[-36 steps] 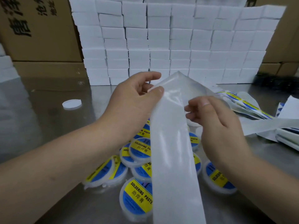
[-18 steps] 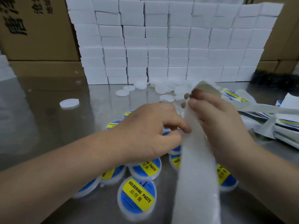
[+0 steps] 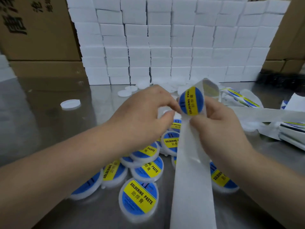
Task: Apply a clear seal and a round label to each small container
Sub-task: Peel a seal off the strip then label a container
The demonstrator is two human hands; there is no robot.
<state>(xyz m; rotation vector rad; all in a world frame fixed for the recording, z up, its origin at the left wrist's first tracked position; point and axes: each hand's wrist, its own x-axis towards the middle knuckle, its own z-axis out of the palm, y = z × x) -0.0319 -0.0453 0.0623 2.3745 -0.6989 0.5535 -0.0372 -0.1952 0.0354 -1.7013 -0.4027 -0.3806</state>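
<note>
A round blue and yellow label (image 3: 191,101) reading SOLDERING PASTE sits on a white backing strip (image 3: 193,179) that runs down to the bottom edge. My right hand (image 3: 214,128) grips the strip just below the label. My left hand (image 3: 145,116) pinches at the label's left edge with thumb and forefinger. Below my hands, several small white containers (image 3: 139,198) with the same label lie in a heap on the steel table (image 3: 41,129). Part of the heap is hidden by my forearms.
A wall of stacked white boxes (image 3: 173,43) stands at the back, with cardboard cartons (image 3: 33,30) on both sides. Loose white lids (image 3: 70,104) lie on the table at left and near the boxes. More label strips (image 3: 247,103) are piled at right.
The strip has been pulled along, bringing a round label up between my hands. My left hand moved up from the strip's middle to the label's edge.
</note>
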